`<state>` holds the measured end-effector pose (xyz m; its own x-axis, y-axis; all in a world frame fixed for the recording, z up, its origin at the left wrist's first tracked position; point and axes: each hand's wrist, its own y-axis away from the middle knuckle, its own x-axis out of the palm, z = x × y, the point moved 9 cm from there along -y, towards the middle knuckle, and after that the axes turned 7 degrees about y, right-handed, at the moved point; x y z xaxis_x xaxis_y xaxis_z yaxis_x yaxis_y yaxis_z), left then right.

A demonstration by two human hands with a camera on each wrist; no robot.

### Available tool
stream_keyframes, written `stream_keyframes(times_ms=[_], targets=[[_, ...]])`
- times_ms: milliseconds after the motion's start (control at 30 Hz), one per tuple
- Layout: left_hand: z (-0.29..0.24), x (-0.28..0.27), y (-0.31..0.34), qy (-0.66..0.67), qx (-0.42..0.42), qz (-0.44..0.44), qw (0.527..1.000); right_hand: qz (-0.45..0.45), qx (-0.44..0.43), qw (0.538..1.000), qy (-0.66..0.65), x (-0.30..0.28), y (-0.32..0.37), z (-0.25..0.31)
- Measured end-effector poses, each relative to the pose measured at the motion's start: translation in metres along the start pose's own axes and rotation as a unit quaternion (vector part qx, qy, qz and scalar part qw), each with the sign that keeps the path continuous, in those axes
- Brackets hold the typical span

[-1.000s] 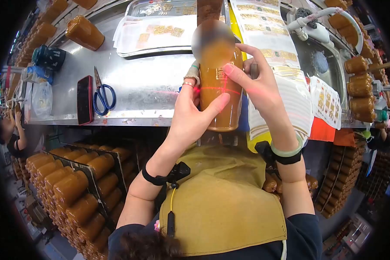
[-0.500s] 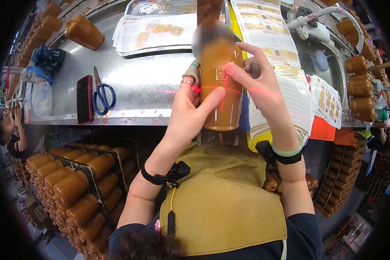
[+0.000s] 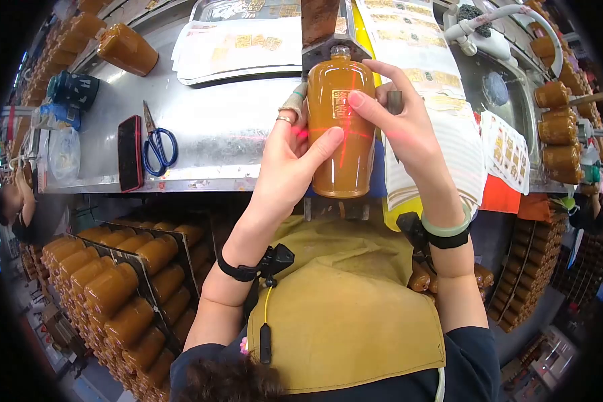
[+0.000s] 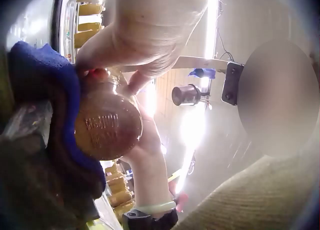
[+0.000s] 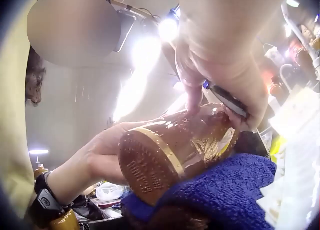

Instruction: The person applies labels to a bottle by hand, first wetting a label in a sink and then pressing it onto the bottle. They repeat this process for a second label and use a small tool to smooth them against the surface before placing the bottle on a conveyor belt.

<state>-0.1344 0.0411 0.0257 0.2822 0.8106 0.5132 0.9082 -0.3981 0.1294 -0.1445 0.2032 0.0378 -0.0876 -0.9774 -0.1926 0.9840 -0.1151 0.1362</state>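
Observation:
A glossy brown bottle [image 3: 340,157] with a clear-topped neck lies on a blue towel [image 5: 230,180], its base toward the person. Gold square lettering [image 3: 340,104] marks its front, and red light lines cross over it. My left hand [image 3: 285,161] grips the bottle's left side, thumb along the front below the lettering; a finger wears a pale wrap and a ring. At the right, my right hand [image 3: 409,127] presses its thumb beside the lettering, while the forefinger reaches to the shoulder. A dark slim tool [image 5: 227,101] is tucked in its curled fingers; I cannot tell its kind.
Scissors [image 3: 159,147], a phone [image 3: 130,153] and another brown bottle [image 3: 128,50] are on the metal bench at left. Sheets of gold decals [image 3: 409,40] lie at right, beside a sink [image 3: 499,94]. Stacked brown bottles [image 3: 107,281] fill racks below.
My left thumb has slid up the bottle toward the lettering and now lies flatter. The right thumb stays near the lettering's edge. The bottle's neck, blurred over before, now shows.

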Motion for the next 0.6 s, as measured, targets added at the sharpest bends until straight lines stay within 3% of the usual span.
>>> stream_keyframes(times_ms=[467, 600], targets=[[0.002, -0.003, 0.002, -0.008, -0.011, -0.026, 1.000, 0.019, 0.001, 1.000, -0.024, -0.005, 0.001, 0.000], [0.003, -0.006, 0.002, 0.003, -0.014, -0.032, 0.999, -0.005, 0.054, 0.995, -0.083, -0.018, 0.022, -0.001]])
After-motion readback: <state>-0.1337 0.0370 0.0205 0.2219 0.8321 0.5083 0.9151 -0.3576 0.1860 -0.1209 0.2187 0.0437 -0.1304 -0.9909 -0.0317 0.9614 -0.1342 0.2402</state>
